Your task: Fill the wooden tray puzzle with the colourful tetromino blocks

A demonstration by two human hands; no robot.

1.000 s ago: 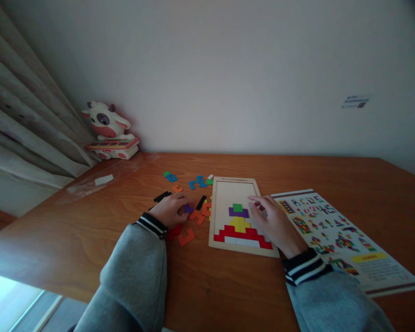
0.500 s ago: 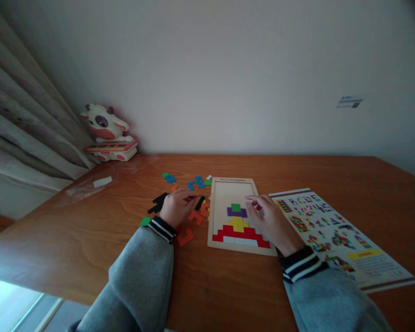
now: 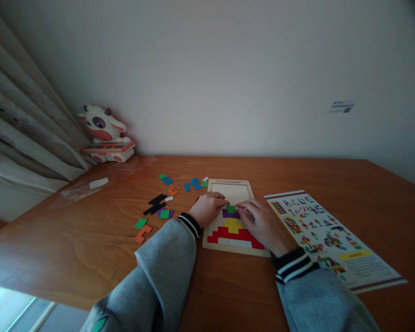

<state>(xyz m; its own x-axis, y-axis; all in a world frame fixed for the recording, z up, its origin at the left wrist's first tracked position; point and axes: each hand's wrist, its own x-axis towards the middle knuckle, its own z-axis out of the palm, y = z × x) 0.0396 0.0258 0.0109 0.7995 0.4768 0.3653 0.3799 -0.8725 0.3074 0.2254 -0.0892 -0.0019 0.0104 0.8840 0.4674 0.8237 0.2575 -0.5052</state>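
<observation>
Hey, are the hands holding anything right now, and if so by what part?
It cannot be told: the left hand and right hand are close on either side of the green square on the board, but no clear grip shows.

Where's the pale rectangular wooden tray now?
In the head view, the pale wooden tray lies just right of centre, between loose coloured pieces and the printed white sheet.

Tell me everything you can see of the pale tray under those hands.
The tray is rectangular, pale and wooden-looking, rimmed, with faint, unreadable lettering along its far edge. It lies flat on the table. Red, white, yellow, purple and green pieces lie in it, and its base shows beyond them. The left hand and right hand each cover part of it; whether either touches it, I cannot tell.
</observation>
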